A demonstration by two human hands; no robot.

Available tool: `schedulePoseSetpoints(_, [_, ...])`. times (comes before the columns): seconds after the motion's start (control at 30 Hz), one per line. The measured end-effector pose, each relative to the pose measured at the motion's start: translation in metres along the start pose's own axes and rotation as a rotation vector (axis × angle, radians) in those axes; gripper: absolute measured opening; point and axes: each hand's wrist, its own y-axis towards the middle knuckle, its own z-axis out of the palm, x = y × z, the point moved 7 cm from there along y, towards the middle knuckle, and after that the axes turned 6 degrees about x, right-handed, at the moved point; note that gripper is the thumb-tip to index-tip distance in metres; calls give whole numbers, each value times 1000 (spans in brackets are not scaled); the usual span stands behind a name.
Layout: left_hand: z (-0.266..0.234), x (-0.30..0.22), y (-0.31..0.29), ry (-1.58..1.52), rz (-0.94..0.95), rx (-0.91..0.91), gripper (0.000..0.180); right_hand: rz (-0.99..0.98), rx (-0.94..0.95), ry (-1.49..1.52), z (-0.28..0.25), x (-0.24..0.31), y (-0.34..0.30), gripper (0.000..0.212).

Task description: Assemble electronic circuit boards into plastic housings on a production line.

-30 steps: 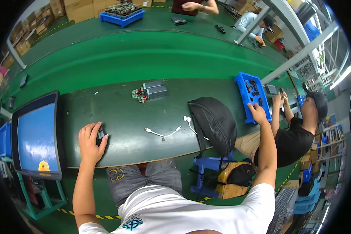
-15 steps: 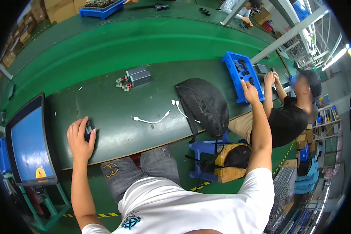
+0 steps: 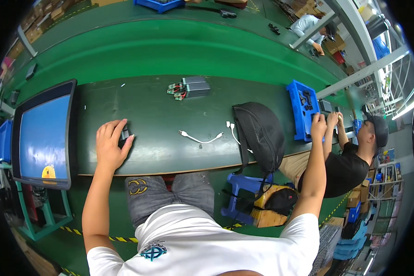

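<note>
- Near the left end of the desk (image 3: 152,119), close to the near edge, a worker's left hand (image 3: 110,146) arches half open, thumb and fingers either side of a small dark block (image 3: 125,134); whether it is gripped or merely covered cannot be told.
- The block looks light, stiff and smooth, likely hard plastic, best pinched by its opposite sides.
- A black bag (image 3: 261,135), probably soft and easily lifted by its strap, overhangs the near edge towards the right.
- At centre, a white cable (image 3: 200,140) curves across the desk, a second (image 3: 234,133) running up to the bag; both appear light and flexible, safest held by the plugs.
- At the right end, the right hand (image 3: 319,127) curls inward at the side of a blue tray (image 3: 301,125); what it holds, if anything, cannot be made out. Black parts (image 3: 306,99) inside look small and rigid.
- Towards the far edge sit grey boxes (image 3: 196,87), seemingly heavier; their wired circuit boards (image 3: 177,90) look fragile, so the casings offer the better hold.
</note>
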Motion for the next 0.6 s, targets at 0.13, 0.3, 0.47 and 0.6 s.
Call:
schedulePoseSetpoints(0.13, [-8,6,-6,19,-22,-6,49,-194,-76,200,-28,128,0,29])
schedulePoseSetpoints(0.3, [-11,11,-8,54,-9,-85,46,-617,257,598,-28,406,-132,18])
schedulePoseSetpoints(0.47, [-10,4,5,46,4,-137,44,-1041,377,584,55,579,-251,29])
schedulePoseSetpoints(0.6, [-5,10,-5,21,-23,-125,34,-1178,412,528,112,620,-307,29])
